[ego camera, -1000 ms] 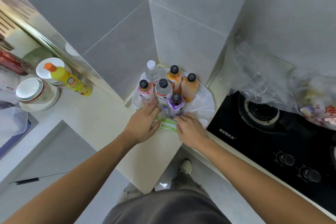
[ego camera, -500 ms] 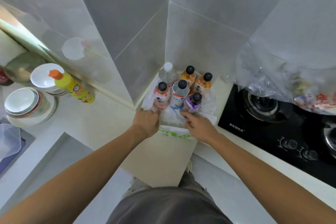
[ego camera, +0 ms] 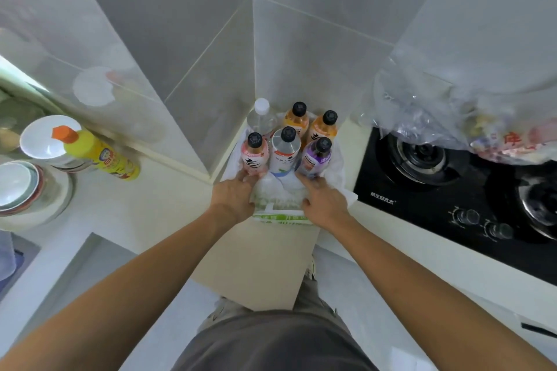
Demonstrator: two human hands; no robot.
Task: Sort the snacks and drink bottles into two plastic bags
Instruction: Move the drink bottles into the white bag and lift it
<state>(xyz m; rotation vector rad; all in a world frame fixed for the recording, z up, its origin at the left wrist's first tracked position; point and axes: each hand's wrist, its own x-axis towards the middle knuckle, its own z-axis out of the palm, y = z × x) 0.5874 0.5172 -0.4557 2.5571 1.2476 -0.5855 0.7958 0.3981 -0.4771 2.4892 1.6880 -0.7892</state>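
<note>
left hand [ego camera: 233, 197] pinching white bag [ego camera: 336, 173] rim | right hand [ego camera: 324, 205] likewise | bottles [ego camera: 284, 147] heavy, film thin, slippery | lift by both handles

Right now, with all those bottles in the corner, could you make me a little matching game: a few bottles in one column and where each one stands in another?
Things:
1. pink bottle
2. purple bottle
3. clear bottle
4. yellow bottle

Places:
A. back row, against the wall corner, white cap
B. front row, at the left hand
C. lying tilted by the bowls, away from the bag
D. front row, at the right hand

Pairs: 1-B, 2-D, 3-A, 4-C
</note>
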